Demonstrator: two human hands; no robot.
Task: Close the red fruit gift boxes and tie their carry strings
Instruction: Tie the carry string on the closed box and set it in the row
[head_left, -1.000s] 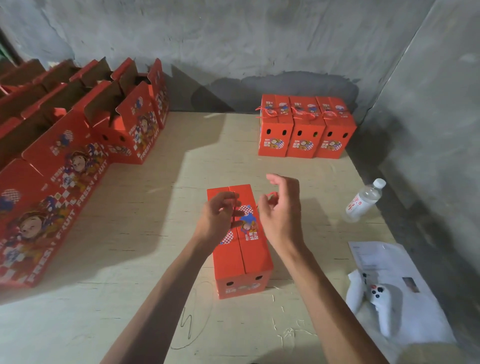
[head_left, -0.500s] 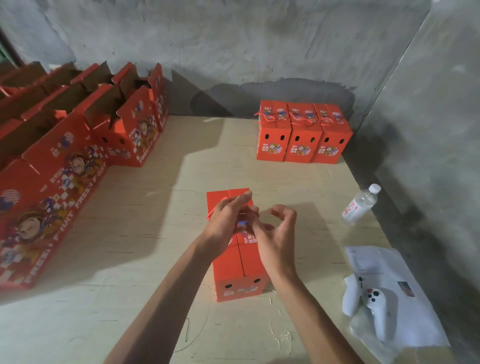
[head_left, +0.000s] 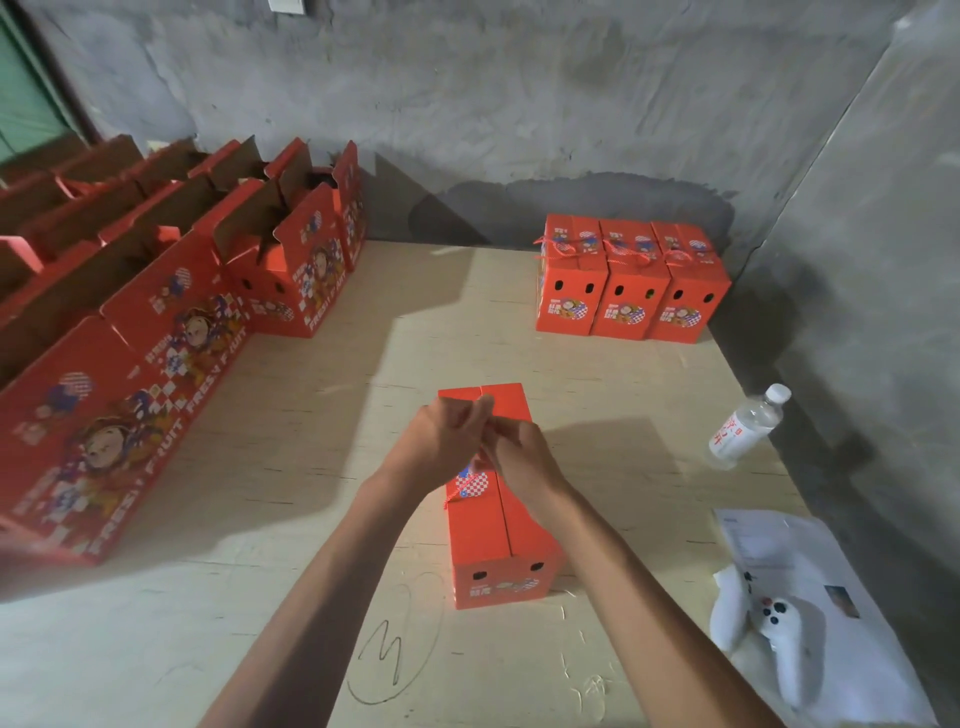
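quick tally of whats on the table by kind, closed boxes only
closed red boxes: 4, three tied at the back and one under the hands
water bottles: 1
white game controllers: 1
paper sheets: 1
total: 7

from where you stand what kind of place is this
Probably a makeshift packing room for fruit gift boxes: bare concrete walls, a plywood worktable, a row of open red boxes at the left, and three closed, tied boxes at the back.

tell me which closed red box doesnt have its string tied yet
The closed box under both hands at the table's middle; its string hangs loose, unlike the three tied boxes by the back wall.
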